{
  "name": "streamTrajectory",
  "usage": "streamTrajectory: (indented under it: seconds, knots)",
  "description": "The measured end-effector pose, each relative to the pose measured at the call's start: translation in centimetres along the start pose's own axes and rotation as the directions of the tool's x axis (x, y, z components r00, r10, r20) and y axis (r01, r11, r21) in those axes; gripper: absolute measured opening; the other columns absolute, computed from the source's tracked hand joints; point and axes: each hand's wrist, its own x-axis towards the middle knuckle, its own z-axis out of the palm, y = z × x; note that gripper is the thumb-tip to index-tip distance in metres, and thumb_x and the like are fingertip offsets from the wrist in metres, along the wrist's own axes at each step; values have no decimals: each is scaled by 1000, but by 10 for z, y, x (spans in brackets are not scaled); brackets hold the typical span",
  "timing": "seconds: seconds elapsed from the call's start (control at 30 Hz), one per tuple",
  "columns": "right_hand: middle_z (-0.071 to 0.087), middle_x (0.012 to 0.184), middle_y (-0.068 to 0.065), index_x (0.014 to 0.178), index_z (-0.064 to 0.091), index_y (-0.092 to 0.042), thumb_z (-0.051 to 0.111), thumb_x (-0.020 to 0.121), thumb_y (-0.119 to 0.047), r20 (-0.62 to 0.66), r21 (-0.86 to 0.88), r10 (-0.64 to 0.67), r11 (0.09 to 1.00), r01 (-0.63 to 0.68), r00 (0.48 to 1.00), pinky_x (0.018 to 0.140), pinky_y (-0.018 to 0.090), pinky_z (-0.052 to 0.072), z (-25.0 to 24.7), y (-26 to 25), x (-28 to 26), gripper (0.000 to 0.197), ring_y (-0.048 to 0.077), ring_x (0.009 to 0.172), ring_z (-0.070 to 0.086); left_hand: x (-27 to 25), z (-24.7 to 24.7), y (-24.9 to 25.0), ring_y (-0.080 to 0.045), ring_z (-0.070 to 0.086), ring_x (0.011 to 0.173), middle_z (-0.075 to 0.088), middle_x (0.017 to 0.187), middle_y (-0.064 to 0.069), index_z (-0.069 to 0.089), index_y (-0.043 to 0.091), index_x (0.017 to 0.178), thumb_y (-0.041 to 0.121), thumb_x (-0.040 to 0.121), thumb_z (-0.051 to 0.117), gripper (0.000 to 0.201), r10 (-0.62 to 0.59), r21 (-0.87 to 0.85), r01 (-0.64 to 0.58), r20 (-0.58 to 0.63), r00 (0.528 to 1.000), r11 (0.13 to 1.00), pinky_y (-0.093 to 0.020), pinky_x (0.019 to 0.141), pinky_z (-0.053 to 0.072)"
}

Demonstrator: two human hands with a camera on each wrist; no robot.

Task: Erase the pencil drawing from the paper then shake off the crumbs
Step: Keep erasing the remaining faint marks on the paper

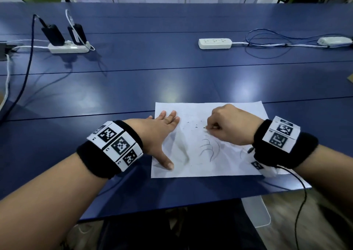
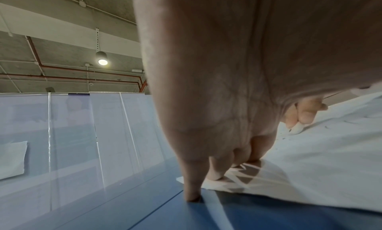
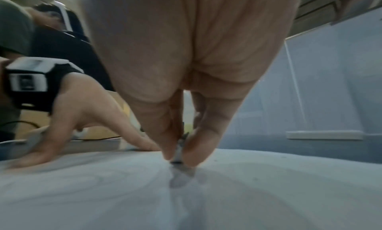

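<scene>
— What's the surface and the room like?

— A glossy dark blue bench (image 1: 133, 89) with seams running across it. Two white power strips (image 1: 214, 43) lie toward its far edge, one with black adapters (image 1: 52, 34) plugged in, and cables trail off to the left and right edges. Pale partition panels (image 2: 72, 135) stand behind, under a bare concrete ceiling with a hanging lamp (image 2: 101, 57).

— Anything hard to make out?

— The eraser (image 3: 178, 153): only a small pale, grey-smudged tip shows between the fingertips, and the right wrist view is blurred. From the head view it is hidden under the knuckles.

— And the grips?

— The right hand (image 1: 230, 126) pinches the eraser between thumb and fingers, its tip pressed on the sheet. The left hand (image 1: 162, 133) is flat, fingers spread and straight, pressing the sheet's left side; its little finger sits on the bench just off the sheet.

— Where's the paper, how does it look?

— The paper (image 1: 191, 169) lies at the bench's near edge, toward the right. It is white and slightly rippled, with faint curved pencil strokes (image 1: 209, 148) near its middle and dark crumbs (image 1: 195, 126) scattered between the hands.
</scene>
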Motion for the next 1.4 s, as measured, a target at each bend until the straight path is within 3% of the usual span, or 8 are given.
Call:
streamTrajectory:
  seconds: [0.2, 0.33, 0.43, 0.63, 0.87, 0.97, 1.2, 1.4]
  knots:
    - [62, 83, 0, 83, 71, -19, 59, 88, -28, 202, 184, -249, 959, 213, 947, 68, 28, 46, 10, -43, -38, 15, 17, 75, 57, -2, -1, 1, -19, -20, 146, -29, 156, 3, -20, 18, 151, 72, 62, 71, 139, 4, -6, -4, 1, 1000, 1000, -43, 122, 2]
    - [58, 75, -3, 80, 70, -19, 59, 87, -24, 52, 107, -70, 992, 64, 996, 71, 28, 45, 7, -22, -28, 15, 18, 75, 56, -2, -3, 2, -19, -20, 146, -29, 156, 3, -21, 18, 151, 71, 64, 70, 137, 2, 0, -2, 6, 1000, 1000, -43, 122, 3]
    - [51, 69, -11, 77, 70, -19, 58, 87, -25, 37, 79, 28, 996, -31, 999, 70, 28, 47, 4, -12, -22, 17, 11, 68, 47, -3, -3, 2, -19, -18, 147, -28, 157, 2, -20, 17, 151, 69, 64, 72, 136, -9, 5, 9, 7, 1000, 1000, -43, 122, 4]
    - [54, 74, -7, 76, 68, -21, 56, 87, -24, 46, 79, 34, 996, -38, 998, 69, 34, 50, 5, -21, -21, 16, 12, 70, 47, 1, -9, 16, -18, -11, 149, -14, 161, -5, 1, 8, 154, 70, 64, 71, 130, 53, 50, -49, -98, 994, 998, -42, 122, 3]
    - [68, 87, -8, 94, 72, -27, 54, 82, -17, 26, 69, 38, 997, -40, 999, 75, 19, 43, -7, -13, -11, 24, 5, 74, 49, 5, -3, 15, -13, 28, 142, 18, 158, 5, 28, 18, 150, 74, 59, 71, 115, 93, -90, -121, -270, 959, 989, -32, 115, 30]
    - [70, 91, -3, 97, 72, -25, 53, 82, -16, 35, 28, 39, 999, -40, 999, 78, 28, 49, -8, -12, 4, 26, 15, 86, 59, 4, -4, 12, -13, 33, 138, 22, 154, 7, 31, 20, 149, 75, 57, 72, 114, 86, -95, -115, -272, 958, 989, -32, 113, 34]
    - [69, 88, -1, 93, 74, -22, 60, 80, -19, 234, 96, -226, 973, 208, 946, 72, 25, 48, -2, -39, -29, 20, 17, 79, 61, 11, 1, 9, -13, 35, 137, 23, 152, 7, 31, 28, 148, 75, 55, 72, 112, 96, -101, -128, -272, 957, 987, -35, 110, 38]
    - [68, 82, 0, 84, 73, -19, 58, 82, -17, 88, -42, 10, 999, -6, 996, 74, 33, 51, -9, -2, 11, 15, 22, 82, 61, 11, -2, 11, -16, 37, 135, 23, 151, 6, 32, 30, 147, 73, 57, 73, 109, 107, -75, -130, -257, 960, 989, -37, 108, 40]
